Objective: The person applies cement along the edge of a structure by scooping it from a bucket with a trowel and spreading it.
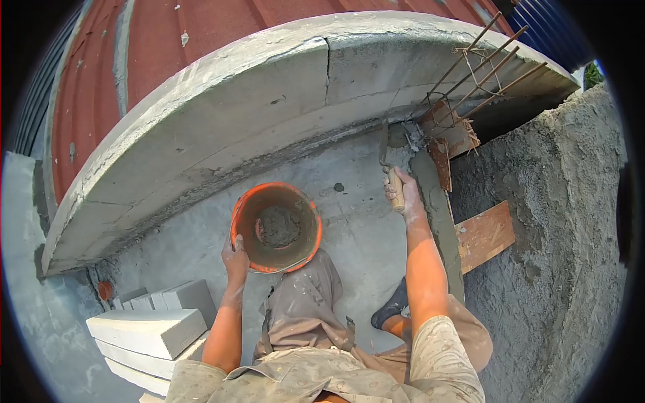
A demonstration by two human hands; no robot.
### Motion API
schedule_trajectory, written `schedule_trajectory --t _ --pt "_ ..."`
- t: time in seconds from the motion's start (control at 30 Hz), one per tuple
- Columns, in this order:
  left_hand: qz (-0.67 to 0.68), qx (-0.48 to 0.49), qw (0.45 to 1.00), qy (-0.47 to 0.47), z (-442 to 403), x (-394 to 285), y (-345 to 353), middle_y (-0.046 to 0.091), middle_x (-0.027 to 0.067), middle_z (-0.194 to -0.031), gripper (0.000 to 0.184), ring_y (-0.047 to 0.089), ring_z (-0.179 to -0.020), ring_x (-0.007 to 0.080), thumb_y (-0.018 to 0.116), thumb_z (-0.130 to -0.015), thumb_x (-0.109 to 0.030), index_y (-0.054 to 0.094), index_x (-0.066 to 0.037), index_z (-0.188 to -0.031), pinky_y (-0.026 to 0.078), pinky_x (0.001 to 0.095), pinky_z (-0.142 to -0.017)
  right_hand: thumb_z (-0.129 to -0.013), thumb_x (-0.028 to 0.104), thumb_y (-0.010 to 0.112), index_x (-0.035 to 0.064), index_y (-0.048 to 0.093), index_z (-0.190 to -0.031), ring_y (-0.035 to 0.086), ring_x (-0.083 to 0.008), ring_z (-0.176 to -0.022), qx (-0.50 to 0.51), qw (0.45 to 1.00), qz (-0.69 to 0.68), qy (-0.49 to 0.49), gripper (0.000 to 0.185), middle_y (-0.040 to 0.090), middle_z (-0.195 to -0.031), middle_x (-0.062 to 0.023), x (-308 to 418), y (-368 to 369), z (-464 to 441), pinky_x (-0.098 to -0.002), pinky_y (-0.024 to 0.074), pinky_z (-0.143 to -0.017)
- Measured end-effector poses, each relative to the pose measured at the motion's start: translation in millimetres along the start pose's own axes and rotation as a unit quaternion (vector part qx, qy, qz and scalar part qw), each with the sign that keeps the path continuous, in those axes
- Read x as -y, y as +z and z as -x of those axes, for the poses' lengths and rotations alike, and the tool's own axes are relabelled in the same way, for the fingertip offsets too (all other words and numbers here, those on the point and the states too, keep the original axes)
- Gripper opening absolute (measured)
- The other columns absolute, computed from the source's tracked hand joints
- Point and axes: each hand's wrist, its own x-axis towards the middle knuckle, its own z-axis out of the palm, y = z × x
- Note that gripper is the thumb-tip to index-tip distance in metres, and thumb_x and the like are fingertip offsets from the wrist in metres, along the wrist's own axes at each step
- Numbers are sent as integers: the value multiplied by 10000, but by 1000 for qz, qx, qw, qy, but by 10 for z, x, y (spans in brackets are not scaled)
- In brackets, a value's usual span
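Observation:
My left hand grips the left rim of an orange bucket, which holds some grey mortar at its bottom. My right hand is closed around the wooden handle of a trowel. The trowel's blade points away from me, beside wet mortar in the corner between the low wall and the floor edge. A smoothed strip of mortar runs along that edge, to the right of my right forearm.
Bare rebar rods stick out at the upper right above broken boards. Another board juts out over the rough wall. White blocks are stacked at the lower left. Red metal roofing lies beyond the low wall.

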Motion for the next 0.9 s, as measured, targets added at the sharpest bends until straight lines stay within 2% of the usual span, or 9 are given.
schedule_trajectory --t 0.23,0.33,0.43,0.5,0.63,0.7,0.77,0.87,0.9 --pt "49 -16 997 -61 -77 330 20 695 96 -1123 335 622 -1001 151 552 -1046 -200 611 40 -1272 480 319 -919 -1007 403 554 78 535 -1197 520 -124 -546 -150 987 27 -43 377 581 -788 -72 -122 17 -66 -274 447 -452" --pt "131 -1 987 -97 3 345 26 688 90 -1153 341 618 -1018 144 576 -1033 -189 607 42 -1283 478 309 -927 -992 370 569 75 542 -1207 528 -136 -552 -170 984 44 20 365 592 -813 -66 -240 -52 -244 -284 450 -467" --pt "165 28 983 -72 32 40 59 689 87 -1159 361 619 -1017 136 620 -1006 -172 604 49 -1291 479 296 -922 -977 339 582 65 532 -1224 562 -144 -569 -67 993 96 6 373 609 -810 -71 -350 200 280 -289 467 -477" --pt "93 53 994 -38 34 -385 140 709 85 -1135 382 630 -1011 141 650 -975 -157 626 41 -1301 483 297 -929 -946 329 615 51 576 -1177 595 -144 -593 15 961 274 47 364 632 -806 -74 -202 454 830 -298 482 -485" --pt "44 100 993 49 -7 -703 319 707 129 -1202 420 635 -1098 184 654 -967 -189 620 30 -1323 469 324 -984 -800 251 772 12 654 -1100 679 -229 -676 48 781 608 132 401 693 -895 -138 -44 1106 1292 -361 530 -563" --pt "29 129 989 63 19 -731 337 698 145 -1237 461 634 -1142 212 656 -966 -239 610 30 -1337 462 335 -1003 -813 224 704 5 694 -962 695 -356 -739 73 616 780 -83 265 706 -828 -204 -480 1265 1296 -415 558 -651" --pt "20 149 986 73 91 -870 321 688 154 -1259 478 629 -1164 222 660 -962 -252 605 29 -1344 457 336 -1015 -816 160 678 30 704 -976 685 -445 -862 32 550 822 -145 208 696 -916 -232 -1028 1409 1241 -454 563 -746" --pt "62 176 981 55 55 -973 181 674 162 -1289 496 624 -1190 236 664 -958 -266 598 24 -1356 451 342 -1033 -853 131 644 47 693 -1037 700 -395 -926 100 448 854 -245 209 687 -1034 -179 -1572 1397 1544 -458 565 -752" --pt "85 185 978 40 54 -973 98 669 164 -1299 501 622 -1197 240 665 -957 -270 595 21 -1360 449 344 -1039 -861 119 630 44 681 -1068 702 -374 -926 107 407 880 -219 226 677 -1057 -163 -1445 1517 1659 -453 564 -746"
